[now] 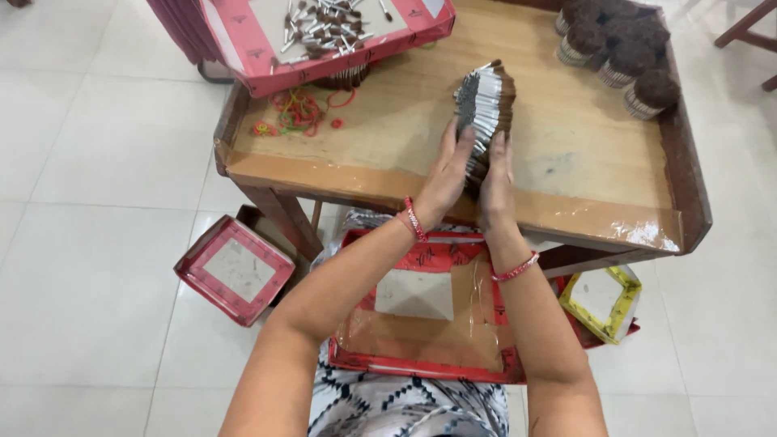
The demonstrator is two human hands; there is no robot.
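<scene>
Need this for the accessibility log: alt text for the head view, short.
Seen from above, a person's left hand and right hand press together a stack of silver-wrapped sticks on a low wooden table. A red tray of loose sticks, coloured rubber bands and bundles of finished sticks sit on it too.

Both forearms extended forward, left hand (447, 174) and right hand (495, 184) palms facing, grip seemingly pressed inward
</scene>
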